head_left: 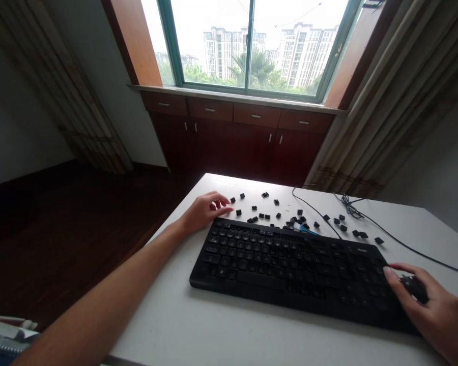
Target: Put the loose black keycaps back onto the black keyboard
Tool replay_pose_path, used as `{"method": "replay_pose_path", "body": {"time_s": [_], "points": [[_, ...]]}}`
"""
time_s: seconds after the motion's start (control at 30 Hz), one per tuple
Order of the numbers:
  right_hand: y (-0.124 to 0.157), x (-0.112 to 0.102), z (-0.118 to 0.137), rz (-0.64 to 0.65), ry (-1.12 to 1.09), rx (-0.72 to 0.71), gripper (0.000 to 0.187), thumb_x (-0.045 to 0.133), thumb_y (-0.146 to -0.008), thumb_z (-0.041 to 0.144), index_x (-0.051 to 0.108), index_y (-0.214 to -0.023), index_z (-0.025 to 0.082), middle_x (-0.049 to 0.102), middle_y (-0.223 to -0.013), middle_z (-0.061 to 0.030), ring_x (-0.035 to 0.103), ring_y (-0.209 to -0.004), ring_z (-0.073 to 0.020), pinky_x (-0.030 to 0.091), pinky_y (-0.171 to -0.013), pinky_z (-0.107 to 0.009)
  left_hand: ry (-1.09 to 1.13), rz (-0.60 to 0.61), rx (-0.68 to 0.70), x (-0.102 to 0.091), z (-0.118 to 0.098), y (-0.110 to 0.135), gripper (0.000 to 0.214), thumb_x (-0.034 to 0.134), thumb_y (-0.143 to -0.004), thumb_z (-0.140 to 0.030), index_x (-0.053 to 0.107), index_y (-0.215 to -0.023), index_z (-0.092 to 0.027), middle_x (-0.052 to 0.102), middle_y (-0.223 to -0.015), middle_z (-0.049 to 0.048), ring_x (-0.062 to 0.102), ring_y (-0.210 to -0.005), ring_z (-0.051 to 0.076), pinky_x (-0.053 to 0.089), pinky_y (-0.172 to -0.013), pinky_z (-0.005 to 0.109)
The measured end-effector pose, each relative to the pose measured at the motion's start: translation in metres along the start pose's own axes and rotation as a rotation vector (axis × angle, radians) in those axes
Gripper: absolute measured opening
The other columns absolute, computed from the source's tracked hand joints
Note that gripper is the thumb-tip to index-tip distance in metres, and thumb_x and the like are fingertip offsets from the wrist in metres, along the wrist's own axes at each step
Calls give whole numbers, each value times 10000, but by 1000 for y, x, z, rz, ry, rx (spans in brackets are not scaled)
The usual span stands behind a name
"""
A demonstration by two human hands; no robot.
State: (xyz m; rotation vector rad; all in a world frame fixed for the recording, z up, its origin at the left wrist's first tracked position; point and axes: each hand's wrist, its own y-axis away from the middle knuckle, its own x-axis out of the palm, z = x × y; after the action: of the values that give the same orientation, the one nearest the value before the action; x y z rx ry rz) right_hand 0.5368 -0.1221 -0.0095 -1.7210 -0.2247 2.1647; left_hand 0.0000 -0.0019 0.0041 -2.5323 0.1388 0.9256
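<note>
A black keyboard (pixel 252 278) lies on the white table, with gaps where some keys are gone, mostly at its middle and right. My left hand (pixel 209 208) rests by its upper left corner. Thumb and fingers are apart there, close to a loose black keycap (pixel 232 200) and another keycap (pixel 238 212); nothing shows between them. My right hand (pixel 435 305) is at the keyboard's right end, thumb and forefinger at its edge. A dark object (pixel 414 287) sits within the curl of that hand; its kind is hard to make out.
Several more keycaps (pixel 299 212) are scattered behind the keyboard. Among them lies a small brush (pixel 305 230) with a blue handle and pale bristles. A black cable (pixel 400 243) runs across the table (pixel 168 325) at the right. A cabinet (pixel 248 137) stands beneath the window.
</note>
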Motion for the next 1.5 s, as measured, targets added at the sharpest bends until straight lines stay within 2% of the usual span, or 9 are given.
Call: {"method": "replay_pose_path", "body": {"time_s": [0.1, 0.23, 0.33, 0.5, 0.6, 0.7, 0.9, 1.07, 1.5], "points": [[-3, -5, 3, 27, -2, 40, 476, 514, -853, 731, 641, -1085, 336, 758, -921, -83, 714, -684, -339, 538, -606, -459, -55, 20, 21, -3, -11, 0, 405, 593, -930, -560, 685, -1030, -178, 666, -1043, 78, 665, -876, 182, 575, -761, 316], [-16, -16, 33, -25, -48, -138, 491, 500, -883, 699, 631, -1153, 310, 732, -1119, -108, 725, -904, -344, 553, -702, -445, -147, 184, 69, -6, -41, -17, 353, 592, -939, -499, 694, -1064, -185, 673, -1057, 78, 675, -861, 171, 566, -753, 287], [-40, -28, 80, 124, -137, -354, 432, 493, -931, 623, 653, -1123, 271, 735, -1123, -86, 723, -901, -286, 548, -743, -383, -229, 390, 84, -5, -68, -46, 301, 726, -837, -430, 738, -1062, -230, 711, -1036, 49, 682, -784, 156, 524, -665, 240], [-94, -36, 175, 511, -186, -637, 336, 540, -950, 512, 718, -1050, 246, 756, -1014, -62, 693, -832, -226, 498, -711, -309, -387, 518, -31, 8, -94, -89, 289, 804, -728, -421, 767, -932, -220, 747, -829, 33, 657, -650, 160, 443, -560, 226], [-115, -22, 219, 515, -150, -724, 262, 591, -933, 453, 745, -964, 244, 746, -961, -53, 671, -829, -218, 455, -698, -290, -449, 556, -103, 19, -95, -93, 268, 807, -701, -423, 769, -844, -200, 745, -768, 42, 609, -553, 148, 411, -510, 233], [-120, 0, 246, 480, -100, -793, 265, 613, -930, 442, 743, -1004, 223, 729, -1006, -80, 660, -854, -221, 424, -695, -289, -463, 598, -129, 28, -90, -87, 266, 813, -681, -407, 775, -855, -209, 733, -717, 27, 601, -542, 142, 402, -502, 223], [-111, 35, 261, 486, -106, -769, 352, 579, -953, 502, 738, -1122, 237, 713, -1047, -100, 667, -862, -235, 409, -690, -304, -462, 619, -106, 30, -90, -80, 198, 792, -701, -330, 781, -859, -210, 730, -728, 27, 639, -637, 164, 405, -535, 226], [-106, 51, 263, 479, -163, -742, 263, 583, -958, 429, 754, -1098, 287, 720, -1006, -59, 668, -839, -225, 400, -681, -302, -452, 666, -77, 30, -94, -81, 121, 743, -748, -270, 792, -845, -219, 738, -728, 20, 643, -633, 155, 420, -556, 228], [-105, 54, 261, 482, -320, -696, 190, 596, -928, 258, 782, -928, 221, 725, -976, -76, 673, -846, -211, 448, -771, -303, -419, 665, -20, 30, -93, -80, 146, 726, -746, -164, 795, -861, -222, 764, -804, 21, 676, -701, 170, 468, -615, 243]]}}
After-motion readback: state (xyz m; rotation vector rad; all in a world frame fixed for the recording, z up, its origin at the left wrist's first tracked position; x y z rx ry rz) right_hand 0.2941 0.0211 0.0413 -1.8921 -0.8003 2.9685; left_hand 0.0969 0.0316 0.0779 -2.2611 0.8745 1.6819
